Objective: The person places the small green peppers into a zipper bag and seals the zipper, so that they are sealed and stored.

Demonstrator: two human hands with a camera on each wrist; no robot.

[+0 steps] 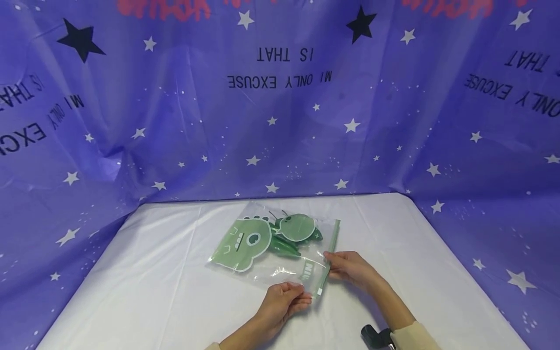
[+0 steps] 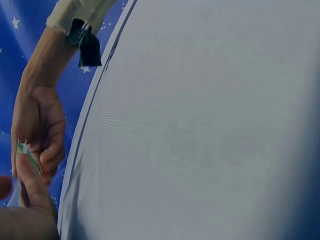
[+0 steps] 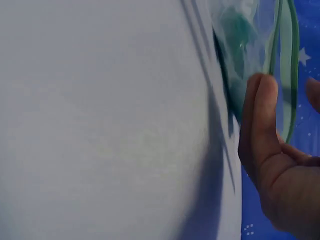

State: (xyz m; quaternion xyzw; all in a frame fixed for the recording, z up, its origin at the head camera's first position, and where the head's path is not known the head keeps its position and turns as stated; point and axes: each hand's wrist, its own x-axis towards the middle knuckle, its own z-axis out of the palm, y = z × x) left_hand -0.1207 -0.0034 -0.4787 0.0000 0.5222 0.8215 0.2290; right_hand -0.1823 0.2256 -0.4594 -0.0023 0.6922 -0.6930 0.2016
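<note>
A clear zip bag (image 1: 271,272) printed with green cartoon figures lies slanted over the white table in the head view. Dark green things (image 1: 284,246) show through its plastic; their kind is hard to make out. My left hand (image 1: 282,304) pinches the bag's near corner, close to the white slider (image 1: 320,291). Along the green zip edge (image 1: 334,236), my right hand (image 1: 352,267) grips the bag between thumb and fingers. In the right wrist view, the fingers (image 3: 265,115) lie against the plastic beside the green zip strip (image 3: 287,65).
The table is covered by a white cloth (image 1: 144,272). Purple-blue curtains (image 1: 280,141) with stars and lettering rise behind it and at both sides. A black device (image 1: 374,336) sits by the right wrist, at the beige sleeve (image 1: 415,336).
</note>
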